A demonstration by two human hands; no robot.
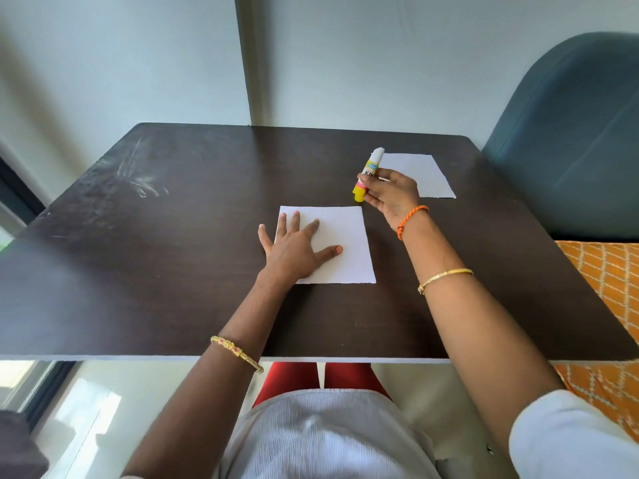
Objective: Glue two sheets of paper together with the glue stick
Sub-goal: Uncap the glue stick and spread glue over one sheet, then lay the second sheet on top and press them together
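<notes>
Your table (138,271) is a dark wood-grain slab with rounded far corners and pale scuff marks near its far left corner. Your left hand (294,250) lies flat with fingers spread, gripping nothing, pressing the left part of a square white sheet (345,243) near the table's middle. Just right of it, your right hand (390,195) grasps the glue stick (368,174), a white tube with a yellow end, tilted with that end pointing down. A second sheet (425,174) lies flat toward the far right corner.
</notes>
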